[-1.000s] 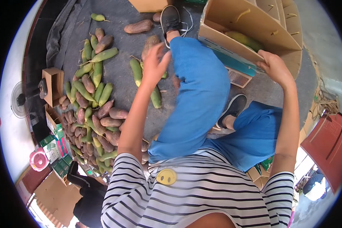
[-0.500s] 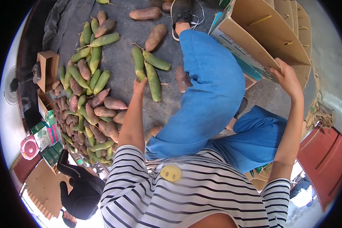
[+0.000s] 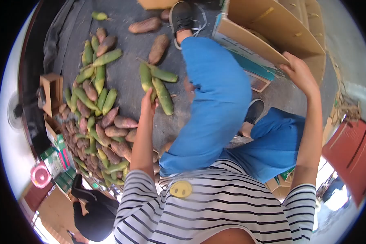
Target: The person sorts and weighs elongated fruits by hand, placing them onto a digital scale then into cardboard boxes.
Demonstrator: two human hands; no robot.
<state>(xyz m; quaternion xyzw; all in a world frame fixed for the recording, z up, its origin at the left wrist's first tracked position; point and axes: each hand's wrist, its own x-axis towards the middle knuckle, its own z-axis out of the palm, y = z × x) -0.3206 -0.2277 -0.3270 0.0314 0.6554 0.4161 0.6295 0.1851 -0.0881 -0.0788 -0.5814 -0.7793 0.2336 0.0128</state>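
My left hand (image 3: 149,100) is closed round the lower end of a green radish (image 3: 145,77) on the dark floor sheet. Two more green radishes lie against it, one (image 3: 163,96) to the right and one (image 3: 164,75) across the top. A reddish-brown root (image 3: 158,49) rests just above them. At the right, my right hand (image 3: 299,73) grips the near edge of an open cardboard box (image 3: 268,34), fingers over the rim. The inside of the box is only partly visible.
A large pile of green radishes and reddish roots (image 3: 116,131) spreads at the left. Small cardboard boxes (image 3: 52,94) stand beyond it. My blue-trousered leg (image 3: 219,97) lies between the radishes and the box. A person in dark clothes (image 3: 94,215) is at the lower left.
The view has shifted a little. My left hand has closed further round the radish's end. My right hand still holds the box, and a cardboard piece now shows at the top.
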